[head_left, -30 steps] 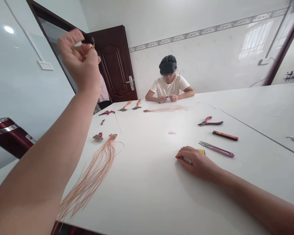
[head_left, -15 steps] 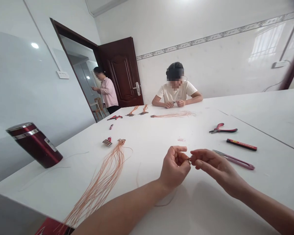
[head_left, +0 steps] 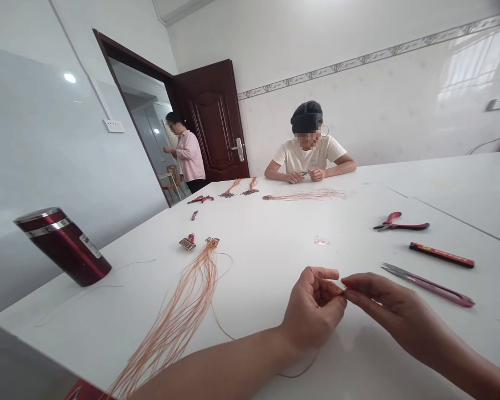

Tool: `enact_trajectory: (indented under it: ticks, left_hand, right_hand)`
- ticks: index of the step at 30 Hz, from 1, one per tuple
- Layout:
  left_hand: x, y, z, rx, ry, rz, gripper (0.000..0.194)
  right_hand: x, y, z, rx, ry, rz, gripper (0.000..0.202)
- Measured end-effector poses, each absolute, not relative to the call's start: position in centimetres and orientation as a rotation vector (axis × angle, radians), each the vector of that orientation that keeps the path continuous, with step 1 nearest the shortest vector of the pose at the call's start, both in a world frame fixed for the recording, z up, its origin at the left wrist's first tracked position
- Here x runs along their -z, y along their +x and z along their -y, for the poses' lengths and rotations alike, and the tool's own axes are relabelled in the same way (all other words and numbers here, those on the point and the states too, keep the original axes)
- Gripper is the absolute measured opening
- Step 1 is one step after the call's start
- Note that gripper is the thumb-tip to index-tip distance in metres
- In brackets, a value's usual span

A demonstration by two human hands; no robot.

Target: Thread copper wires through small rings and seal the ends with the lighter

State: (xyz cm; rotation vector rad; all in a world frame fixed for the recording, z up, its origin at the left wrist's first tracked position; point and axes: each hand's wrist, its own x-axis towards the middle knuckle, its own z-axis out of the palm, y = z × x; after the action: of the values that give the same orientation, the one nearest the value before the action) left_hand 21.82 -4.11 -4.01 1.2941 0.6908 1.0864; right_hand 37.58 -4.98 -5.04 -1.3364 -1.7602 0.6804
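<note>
My left hand [head_left: 316, 308] is closed, fingers curled and thumb pressed to the forefinger. A thin brown cord [head_left: 302, 373] runs from beneath it and loops on the white table. Fingertip to fingertip with it, my right hand [head_left: 383, 303] pinches a tiny piece at the left thumb tip, too small to make out. Right of my hands lie thread snips [head_left: 431, 286] with a pinkish handle, a red and black box cutter-like stick [head_left: 441, 255] and red-handled pliers [head_left: 402, 222]. Beyond my hands is a small clear pink-marked piece [head_left: 321, 241].
A bundle of orange cords [head_left: 183, 300] stretches along the left side, near a small metal-faced clip [head_left: 188, 242]. A dark red tumbler [head_left: 69, 250] stands at the left edge. Across the table [head_left: 266, 233] sits a person [head_left: 310, 153] by more cord bundles [head_left: 304, 194]; another person [head_left: 187, 155] stands in the doorway.
The view has turned slightly, and both hands sit lower and further right in it. My right thumb and forefinger have come together into a tighter pinch. More cord shows left of my forearm.
</note>
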Motion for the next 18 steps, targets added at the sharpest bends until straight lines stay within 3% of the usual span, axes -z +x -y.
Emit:
enact_trajectory:
  ticks: [6, 18]
  left_hand:
    - [3.68, 21.75, 4.02, -1.099, 1.2, -0.718, 0.033]
    - [3.44, 21.76, 4.1, -1.012, 1.161, -0.721, 0.032]
  right_hand:
    - [5.68, 37.75, 4.73, -0.766, -1.243, 1.696, 0.03]
    - [5.72, 37.88, 4.8, -0.509, -1.317, 1.796, 0.028]
